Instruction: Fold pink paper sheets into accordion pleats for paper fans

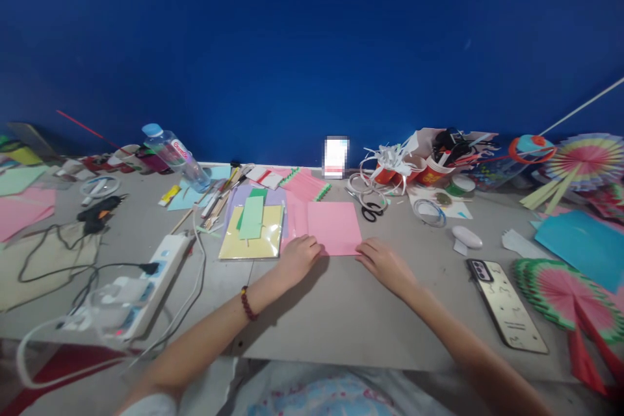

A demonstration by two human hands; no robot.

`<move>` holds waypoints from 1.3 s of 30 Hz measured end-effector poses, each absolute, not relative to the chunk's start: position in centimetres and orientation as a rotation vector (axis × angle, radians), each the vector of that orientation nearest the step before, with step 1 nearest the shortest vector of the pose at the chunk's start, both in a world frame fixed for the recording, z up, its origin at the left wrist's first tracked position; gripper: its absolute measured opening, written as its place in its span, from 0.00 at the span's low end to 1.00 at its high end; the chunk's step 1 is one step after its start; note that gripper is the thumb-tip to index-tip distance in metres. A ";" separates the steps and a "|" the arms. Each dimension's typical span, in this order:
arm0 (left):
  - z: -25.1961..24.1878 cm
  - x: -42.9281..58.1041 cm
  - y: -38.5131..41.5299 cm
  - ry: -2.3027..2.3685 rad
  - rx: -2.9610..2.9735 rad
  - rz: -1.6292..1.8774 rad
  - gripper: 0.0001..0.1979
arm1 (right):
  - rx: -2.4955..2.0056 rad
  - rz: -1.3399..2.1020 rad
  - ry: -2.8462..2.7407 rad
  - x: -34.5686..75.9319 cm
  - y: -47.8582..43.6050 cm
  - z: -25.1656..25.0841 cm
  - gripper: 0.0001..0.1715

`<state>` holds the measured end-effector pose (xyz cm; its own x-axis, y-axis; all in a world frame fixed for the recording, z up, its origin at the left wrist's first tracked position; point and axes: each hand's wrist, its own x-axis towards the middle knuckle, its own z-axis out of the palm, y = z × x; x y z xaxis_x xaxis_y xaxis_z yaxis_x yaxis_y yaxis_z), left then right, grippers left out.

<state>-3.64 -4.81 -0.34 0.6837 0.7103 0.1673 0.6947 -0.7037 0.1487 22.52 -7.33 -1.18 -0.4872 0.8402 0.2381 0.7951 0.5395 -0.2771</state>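
Observation:
A square sheet of pink paper (334,227) lies in front of me on the grey table. At its near left corner is my left hand (299,259), fingers curled and closed on the paper's edge. My right hand (385,265) pinches the near right corner, its thumb hidden. Just left of the sheet, a clear packet of yellow paper (268,240) lies over purple paper, with strips of green paper (252,218) on top. Behind it rests a pink pleated paper piece (307,185) with green fringed edges.
A power strip (160,279) with plugs and cables stands left, near a glue gun (100,211) and a tilted water bottle (178,156). Scissors (372,211) and red cups (433,172) are back right. A phone (507,305) and a watermelon-coloured paper fan (570,292) lie right.

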 end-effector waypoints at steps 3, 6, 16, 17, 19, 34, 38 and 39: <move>-0.4 -3.6 -4.4 1.069 2.886 0.300 0.05 | -1.319 0.183 -2.474 22.6 -6.8 -1.1 0.05; -0.8 -3.7 -4.3 0.902 3.009 0.294 0.07 | -1.245 0.075 -2.525 22.7 -6.5 -1.4 0.06; -1.5 -3.8 -4.0 0.822 3.063 0.455 0.06 | -1.117 -0.106 -2.570 22.9 -6.3 -1.8 0.12; -1.5 -3.8 -4.0 0.833 3.043 0.471 0.07 | -1.125 -0.092 -2.555 22.9 -6.2 -1.8 0.12; -1.6 -3.8 -3.9 0.871 3.007 0.486 0.07 | -1.146 -0.034 -2.530 23.0 -6.1 -1.7 0.11; -0.9 -4.1 -2.9 1.007 2.772 0.547 0.10 | -1.302 0.504 -2.314 23.2 -4.9 -0.8 0.10; -1.2 -4.3 -2.3 0.978 2.668 0.616 0.11 | -1.284 0.523 -2.269 23.3 -4.5 -1.5 0.10; -1.2 -4.4 -2.3 0.982 2.654 0.631 0.11 | -1.275 0.511 -2.269 23.4 -4.4 -1.7 0.10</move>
